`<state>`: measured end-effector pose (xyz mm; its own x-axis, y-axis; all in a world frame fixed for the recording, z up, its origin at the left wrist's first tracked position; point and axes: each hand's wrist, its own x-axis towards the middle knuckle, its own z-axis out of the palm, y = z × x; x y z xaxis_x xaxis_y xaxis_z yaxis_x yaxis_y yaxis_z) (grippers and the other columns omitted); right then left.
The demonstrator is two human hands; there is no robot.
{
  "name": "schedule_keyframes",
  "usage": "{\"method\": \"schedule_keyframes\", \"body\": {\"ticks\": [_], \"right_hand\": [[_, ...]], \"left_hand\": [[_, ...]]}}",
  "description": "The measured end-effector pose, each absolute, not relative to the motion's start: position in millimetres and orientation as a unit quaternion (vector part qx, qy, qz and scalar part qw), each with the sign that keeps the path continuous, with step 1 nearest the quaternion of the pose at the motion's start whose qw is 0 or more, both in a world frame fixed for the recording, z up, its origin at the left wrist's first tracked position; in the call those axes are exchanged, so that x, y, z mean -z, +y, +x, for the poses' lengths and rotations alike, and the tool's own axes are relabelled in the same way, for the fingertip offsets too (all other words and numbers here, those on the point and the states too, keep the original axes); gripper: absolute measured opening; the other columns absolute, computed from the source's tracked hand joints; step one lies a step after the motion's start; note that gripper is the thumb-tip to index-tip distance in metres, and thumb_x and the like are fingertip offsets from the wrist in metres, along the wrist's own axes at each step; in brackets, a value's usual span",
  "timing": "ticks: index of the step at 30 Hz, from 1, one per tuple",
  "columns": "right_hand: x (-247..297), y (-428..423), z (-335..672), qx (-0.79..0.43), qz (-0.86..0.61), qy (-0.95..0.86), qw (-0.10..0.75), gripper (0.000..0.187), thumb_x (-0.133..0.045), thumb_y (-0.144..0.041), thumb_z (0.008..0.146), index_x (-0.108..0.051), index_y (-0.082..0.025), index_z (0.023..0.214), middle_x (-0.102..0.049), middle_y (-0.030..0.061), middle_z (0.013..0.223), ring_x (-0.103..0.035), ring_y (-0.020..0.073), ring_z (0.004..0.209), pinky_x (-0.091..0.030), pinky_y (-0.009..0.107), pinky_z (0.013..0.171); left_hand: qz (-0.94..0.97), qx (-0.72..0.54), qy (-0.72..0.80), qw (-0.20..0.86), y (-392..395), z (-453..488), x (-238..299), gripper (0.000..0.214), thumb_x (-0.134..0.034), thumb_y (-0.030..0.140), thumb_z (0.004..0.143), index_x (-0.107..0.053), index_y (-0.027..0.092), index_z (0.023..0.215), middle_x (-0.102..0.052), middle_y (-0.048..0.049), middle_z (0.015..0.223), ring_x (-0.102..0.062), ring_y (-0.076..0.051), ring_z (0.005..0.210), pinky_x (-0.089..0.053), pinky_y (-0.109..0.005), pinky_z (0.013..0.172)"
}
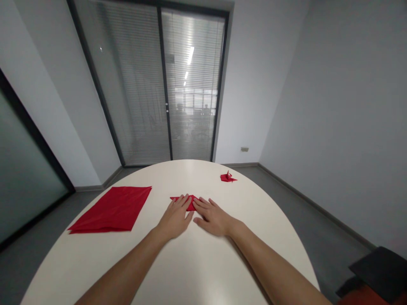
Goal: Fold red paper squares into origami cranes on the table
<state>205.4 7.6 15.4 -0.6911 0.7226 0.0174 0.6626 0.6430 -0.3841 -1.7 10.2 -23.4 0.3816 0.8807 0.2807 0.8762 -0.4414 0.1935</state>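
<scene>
Pressing down now: both hands lie flat near the middle of the white counter (197,271). The left hand (174,218) and right hand (212,219) sit side by side, fingers (182,201) stretched out and open, gripping nothing, their tips resting on a small folded red paper (191,202). It lies flat, partly hidden beneath them. Off to the left, well apart, a large red sheet (112,208) lies spread out. Farther back on the right, a small folded red figure (228,177) sits alone.
</scene>
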Motion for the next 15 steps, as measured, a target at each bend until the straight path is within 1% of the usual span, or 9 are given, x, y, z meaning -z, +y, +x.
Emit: {"method": "schedule_keyframes", "body": {"ticks": [3,6,8,10,12,15], "right_hand": [[-14.2,6.7,205.6,-0.177,-0.398,-0.897,0.077,0.071,-0.039,-0.053,0.101,-0.022,-0.017,0.16,-0.02,0.0124,0.165,-0.014,0.0323,0.154,-0.011,0.057,0.124],[-13.1,4.7,204.2,-0.166,-0.421,-0.889,0.068,0.075,-0.036,-0.057,0.101,-0.021,-0.013,0.16,-0.017,0.0141,0.165,-0.013,0.0335,0.154,-0.011,0.056,0.124],[-13.0,3.9,203.6,-0.158,-0.429,-0.886,0.072,0.073,-0.033,-0.055,0.102,-0.022,-0.012,0.16,-0.018,0.0149,0.165,-0.013,0.0337,0.154,-0.012,0.057,0.124],[-13.1,4.3,204.2,-0.152,-0.427,-0.888,0.079,0.069,-0.031,-0.051,0.103,-0.024,-0.013,0.16,-0.019,0.0141,0.165,-0.015,0.0334,0.154,-0.014,0.057,0.123],[-13.2,5.8,206.0,-0.152,-0.42,-0.892,0.076,0.066,-0.029,-0.049,0.104,-0.024,-0.013,0.16,-0.019,0.0128,0.165,-0.016,0.0332,0.153,-0.015,0.056,0.123],[-12.9,8.4,209.2,-0.157,-0.425,-0.89,0.061,0.068,-0.027,-0.051,0.104,-0.022,-0.013,0.16,-0.016,0.0111,0.166,-0.013,0.0335,0.154,-0.014,0.056,0.124]], "left_hand": [[0.831,-0.171,0.528,0.012,11.1,-1.7,24.7,0.055,-0.04,0.039,0.1,-0.045,0.015,0.15,-0.042,-0.0138,0.157,-0.037,-0.032,0.146,-0.031,-0.052,0.119],[0.812,-0.165,0.56,0.006,11.1,-1.2,25.8,0.056,-0.041,0.04,0.1,-0.047,0.013,0.148,-0.041,-0.017,0.157,-0.036,-0.035,0.147,-0.03,-0.054,0.118],[0.806,-0.164,0.569,0.0,10.7,-1.4,25.6,0.055,-0.042,0.04,0.099,-0.048,0.013,0.147,-0.041,-0.0178,0.156,-0.036,-0.036,0.147,-0.029,-0.055,0.119],[0.811,-0.169,0.56,-0.005,10.3,-2.1,24.6,0.054,-0.042,0.038,0.1,-0.048,0.015,0.147,-0.042,-0.0165,0.156,-0.036,-0.035,0.147,-0.027,-0.055,0.12],[0.829,-0.173,0.531,0.002,10.5,-3.1,23.3,0.052,-0.041,0.035,0.1,-0.047,0.017,0.148,-0.042,-0.0134,0.157,-0.036,-0.031,0.147,-0.028,-0.053,0.12],[0.848,-0.171,0.502,0.019,11.7,-3.7,22.6,0.052,-0.037,0.034,0.101,-0.045,0.018,0.15,-0.043,-0.0111,0.157,-0.039,-0.028,0.146,-0.032,-0.049,0.12]]}}
